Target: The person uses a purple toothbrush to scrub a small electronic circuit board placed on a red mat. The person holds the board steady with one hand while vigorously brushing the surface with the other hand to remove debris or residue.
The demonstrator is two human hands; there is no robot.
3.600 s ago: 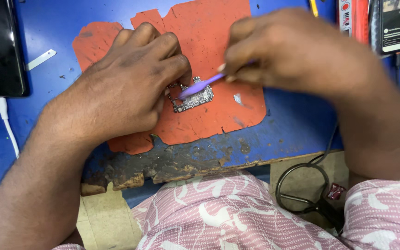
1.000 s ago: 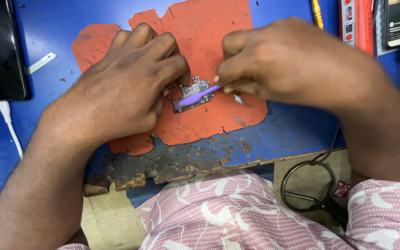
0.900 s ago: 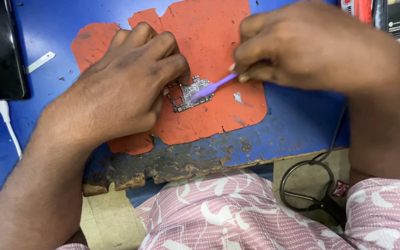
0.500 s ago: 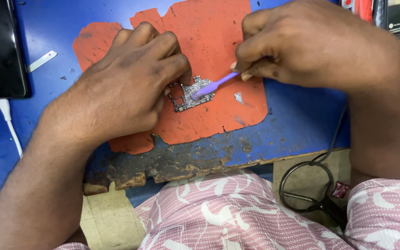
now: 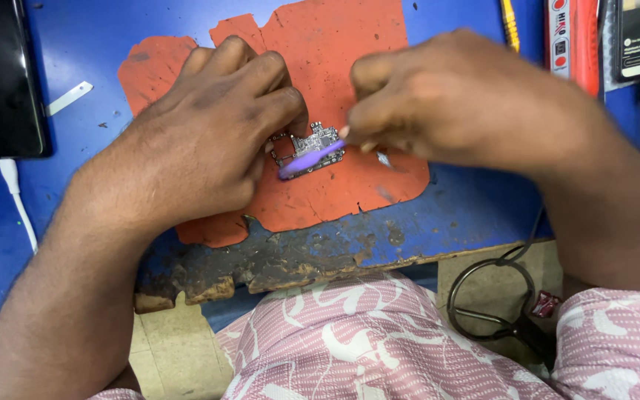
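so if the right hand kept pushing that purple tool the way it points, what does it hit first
Probably the left hand. The right hand aims the purple tool left and slightly down across the small circuit board, toward the left fingertips pinning its edge. Depth is unclear.

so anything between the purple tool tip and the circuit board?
Nothing visible. The right hand holds the purple tool lying across the circuit board, which the left hand pins at its left edge on the orange mat.
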